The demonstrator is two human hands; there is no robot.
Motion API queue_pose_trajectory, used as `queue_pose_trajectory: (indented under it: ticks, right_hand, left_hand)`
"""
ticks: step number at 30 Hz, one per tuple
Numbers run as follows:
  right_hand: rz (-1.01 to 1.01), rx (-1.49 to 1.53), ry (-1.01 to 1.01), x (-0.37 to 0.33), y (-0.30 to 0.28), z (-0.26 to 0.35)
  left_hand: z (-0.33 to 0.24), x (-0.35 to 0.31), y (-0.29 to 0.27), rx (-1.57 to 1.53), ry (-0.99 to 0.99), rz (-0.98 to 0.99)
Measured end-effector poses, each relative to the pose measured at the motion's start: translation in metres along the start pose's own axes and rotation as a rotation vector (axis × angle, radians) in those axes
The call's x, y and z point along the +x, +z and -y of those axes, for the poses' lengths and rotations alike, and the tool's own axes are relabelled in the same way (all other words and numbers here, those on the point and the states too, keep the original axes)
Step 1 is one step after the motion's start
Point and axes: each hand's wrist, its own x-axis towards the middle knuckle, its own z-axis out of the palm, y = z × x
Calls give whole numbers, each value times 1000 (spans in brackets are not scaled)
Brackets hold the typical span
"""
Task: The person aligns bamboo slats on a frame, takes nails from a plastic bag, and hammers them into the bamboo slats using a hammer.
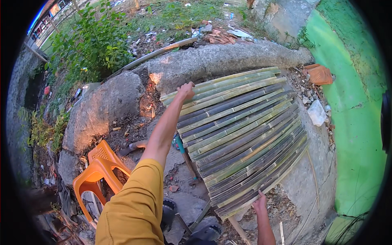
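Note:
A panel of split bamboo slats (245,134), green and dark brown, lies slanted before me, its slats side by side with uneven ends. My left hand (185,90) reaches across to its far left corner, fingers closed over the outermost slats. At the near edge, my right hand (260,203) grips the lowest slat, the thumb on top and the other fingers mostly hidden beneath. Under the panel's left side, a tool with a teal handle (179,143) is partly covered. Whatever supports the panel from below is hidden.
An orange plastic chair (100,169) lies tipped at my left. Large concrete blocks (228,57) line the far side, with a leafy bush (92,45) behind. A green wall (359,122) bounds the right; a white plastic bag (317,113) and rubble lie beside it.

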Motion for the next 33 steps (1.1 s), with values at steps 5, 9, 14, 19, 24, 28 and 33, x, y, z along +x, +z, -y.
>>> queue_pose_trajectory:
  ticks: [5, 9, 14, 19, 24, 28, 33]
  right_hand:
    - [35, 1, 24, -15, 6, 9]
    - [77, -2, 67, -31, 40, 16]
    - [145, 7, 119, -27, 0, 27]
    - [216, -30, 121, -19, 15, 16]
    - [324, -17, 164, -13, 42, 11]
    - [225, -14, 85, -22, 2, 22]
    - [234, -29, 175, -17, 12, 20]
  left_hand:
    - [7, -39, -6, 172, 67, 83]
    - [28, -77, -17, 260, 87, -89]
    - [43, -104, 35, 445, -232, 478]
    - [125, -140, 140, 301, -475, 399]
    - [163, -155, 113, 316, -430, 33]
    - [83, -202, 123, 238, -222, 221]
    - [92, -216, 89, 170, -172, 107]
